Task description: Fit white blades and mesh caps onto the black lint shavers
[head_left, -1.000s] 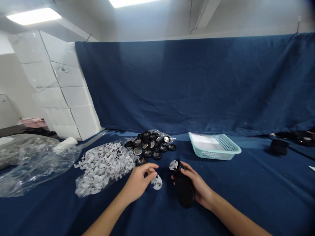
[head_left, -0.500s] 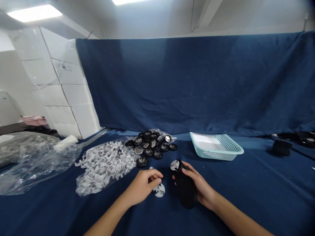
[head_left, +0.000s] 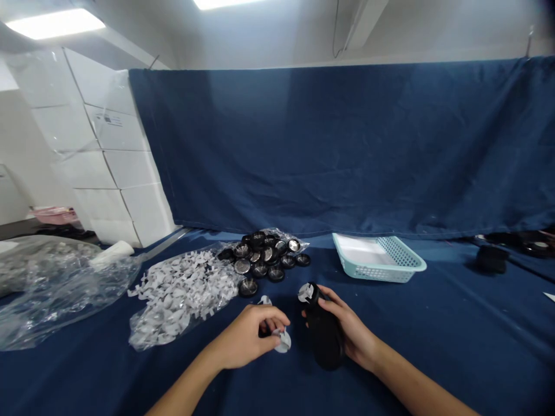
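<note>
My right hand [head_left: 349, 329] is wrapped round a black cylinder [head_left: 323, 341], tilted with its top end away from me. A light grey clip-like plastic piece [head_left: 306, 293] sits on that top end. To its left, my left hand [head_left: 249, 335] closes thumb and fingers on the edge of a round grey plastic piece [head_left: 283, 342], low over the cloth; whether it is lifted, I cannot tell. Another grey piece [head_left: 265, 300] lies just beyond the left knuckles, partly hidden.
A heap of grey plastic pieces [head_left: 182, 292] lies on clear plastic at left. Round black caps [head_left: 259, 268] are piled behind my hands. A light blue basket [head_left: 381, 271] stands back right. White boxes [head_left: 143, 216] are stacked at left; a blue curtain [head_left: 321, 150] hangs behind.
My left hand has moved slightly down and its fingers have closed on the round grey piece. The right hand keeps hold of the black cylinder, nearly unmoved.
</note>
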A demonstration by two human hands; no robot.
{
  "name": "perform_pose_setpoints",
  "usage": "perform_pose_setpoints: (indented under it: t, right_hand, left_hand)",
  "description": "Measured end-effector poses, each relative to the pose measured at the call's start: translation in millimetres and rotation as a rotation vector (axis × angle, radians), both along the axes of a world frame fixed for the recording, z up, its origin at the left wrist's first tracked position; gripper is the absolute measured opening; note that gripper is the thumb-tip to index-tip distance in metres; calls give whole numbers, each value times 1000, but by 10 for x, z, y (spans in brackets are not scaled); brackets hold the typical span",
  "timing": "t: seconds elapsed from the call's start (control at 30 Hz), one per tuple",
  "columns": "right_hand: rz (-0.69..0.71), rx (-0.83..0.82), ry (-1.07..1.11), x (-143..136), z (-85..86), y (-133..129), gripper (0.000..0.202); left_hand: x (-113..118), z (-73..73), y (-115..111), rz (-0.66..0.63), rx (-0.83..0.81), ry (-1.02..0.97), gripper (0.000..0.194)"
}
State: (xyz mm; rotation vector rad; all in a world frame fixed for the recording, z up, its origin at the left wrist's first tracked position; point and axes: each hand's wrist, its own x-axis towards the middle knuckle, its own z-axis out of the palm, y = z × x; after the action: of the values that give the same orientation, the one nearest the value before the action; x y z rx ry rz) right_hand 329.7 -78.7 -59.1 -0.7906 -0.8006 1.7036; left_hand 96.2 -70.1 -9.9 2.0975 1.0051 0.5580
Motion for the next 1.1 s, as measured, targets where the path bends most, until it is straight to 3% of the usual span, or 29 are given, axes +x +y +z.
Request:
perform_pose_setpoints:
  t: [0.27,0.47,0.57,0.83,1.1]
  right_hand:
    - [17,-11,21,19,-30,26,56]
    - [13,-1,24,21,-54,41,56]
    - [14,-5,33,20,-59,47,58]
    - [24,6,13,15,-49,36,58]
    - [18,-9,13,14,-5,18,56]
  left_hand:
    - [5,50,0,51,140,-21,28]
    - [-18,-26,20,30,196,35,37]
    - [-35,-44,30,15,196,69,39]
    - [-70,-9,47,-12,150,38,23]
    - [-84,-12,75,41,124,44,22]
